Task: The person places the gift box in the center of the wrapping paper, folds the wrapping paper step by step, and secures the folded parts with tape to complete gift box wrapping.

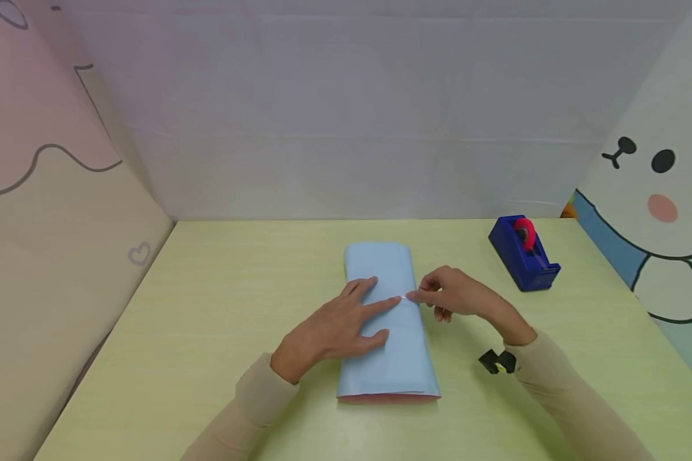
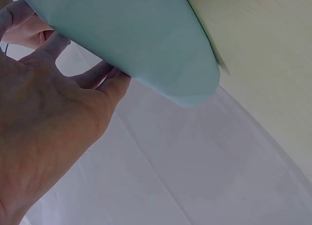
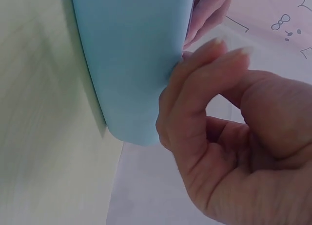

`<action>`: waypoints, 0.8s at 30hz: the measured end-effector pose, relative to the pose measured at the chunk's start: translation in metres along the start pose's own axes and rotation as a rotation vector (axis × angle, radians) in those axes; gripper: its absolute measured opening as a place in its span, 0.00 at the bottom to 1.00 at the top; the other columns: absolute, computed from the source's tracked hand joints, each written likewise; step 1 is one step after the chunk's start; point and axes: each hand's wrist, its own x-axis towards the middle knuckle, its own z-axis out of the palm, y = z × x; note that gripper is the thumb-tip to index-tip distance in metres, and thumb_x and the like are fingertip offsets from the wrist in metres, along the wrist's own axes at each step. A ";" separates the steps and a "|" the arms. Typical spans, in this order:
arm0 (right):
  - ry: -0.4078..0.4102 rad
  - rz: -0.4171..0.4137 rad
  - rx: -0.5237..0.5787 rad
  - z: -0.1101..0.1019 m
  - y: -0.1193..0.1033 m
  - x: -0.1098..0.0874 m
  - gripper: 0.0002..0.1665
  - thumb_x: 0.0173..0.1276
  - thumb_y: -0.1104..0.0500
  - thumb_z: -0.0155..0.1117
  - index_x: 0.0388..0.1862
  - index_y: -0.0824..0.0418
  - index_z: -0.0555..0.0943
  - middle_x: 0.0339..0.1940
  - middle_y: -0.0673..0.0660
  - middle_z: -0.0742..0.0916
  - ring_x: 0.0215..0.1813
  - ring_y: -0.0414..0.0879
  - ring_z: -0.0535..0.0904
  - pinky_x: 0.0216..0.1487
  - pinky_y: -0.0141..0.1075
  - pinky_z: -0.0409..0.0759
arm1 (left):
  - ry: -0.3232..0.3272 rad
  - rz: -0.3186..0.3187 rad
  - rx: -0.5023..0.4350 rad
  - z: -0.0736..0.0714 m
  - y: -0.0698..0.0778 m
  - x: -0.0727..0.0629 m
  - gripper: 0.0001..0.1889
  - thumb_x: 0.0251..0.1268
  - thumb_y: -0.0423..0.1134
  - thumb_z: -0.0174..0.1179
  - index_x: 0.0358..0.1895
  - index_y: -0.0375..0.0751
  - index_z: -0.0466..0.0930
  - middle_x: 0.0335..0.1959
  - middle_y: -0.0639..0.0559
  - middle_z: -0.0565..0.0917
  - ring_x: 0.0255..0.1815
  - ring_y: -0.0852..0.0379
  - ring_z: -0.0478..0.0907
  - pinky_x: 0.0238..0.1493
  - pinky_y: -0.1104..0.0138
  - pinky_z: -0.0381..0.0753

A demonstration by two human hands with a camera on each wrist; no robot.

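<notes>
Beige sleeves nearest | left hand spread, fingers on folded light-blue paper mid-surface, covering part of its left side | right hand pinching clear tape strip near paper's right edge | black-and-yellow object beside right sleeve | blue tape dispenser farther right, apart | plain pale backdrop behind

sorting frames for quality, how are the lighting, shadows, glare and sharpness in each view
Head view: fairly even light, soft shadow on the table below the right sleeve, tiny glint on the blue paper, probably tape; left wrist view: dimmer, much of the left hand in shade; right wrist view: soft shadow on the table beside the paper, fine detail looks somewhat soft.
</notes>
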 end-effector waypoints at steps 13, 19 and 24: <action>0.042 -0.001 0.056 0.006 0.015 -0.003 0.20 0.78 0.51 0.63 0.38 0.69 0.79 0.28 0.62 0.83 0.24 0.55 0.82 0.24 0.43 0.82 | 0.001 -0.003 0.009 0.002 -0.002 0.001 0.28 0.77 0.53 0.53 0.78 0.58 0.68 0.80 0.40 0.57 0.78 0.43 0.57 0.65 0.53 0.77; -0.048 -0.098 0.168 0.005 0.032 0.000 0.17 0.82 0.54 0.57 0.42 0.68 0.79 0.33 0.63 0.82 0.30 0.51 0.83 0.26 0.36 0.82 | 0.012 0.004 0.000 0.003 -0.003 0.002 0.28 0.76 0.53 0.54 0.77 0.58 0.68 0.80 0.39 0.58 0.78 0.43 0.58 0.65 0.53 0.77; -0.128 -0.104 0.227 0.001 0.036 -0.004 0.16 0.84 0.56 0.53 0.46 0.70 0.77 0.37 0.66 0.81 0.35 0.51 0.84 0.30 0.37 0.83 | 0.036 0.012 0.030 0.004 -0.002 0.004 0.29 0.75 0.53 0.54 0.77 0.59 0.70 0.78 0.39 0.60 0.76 0.43 0.60 0.64 0.53 0.77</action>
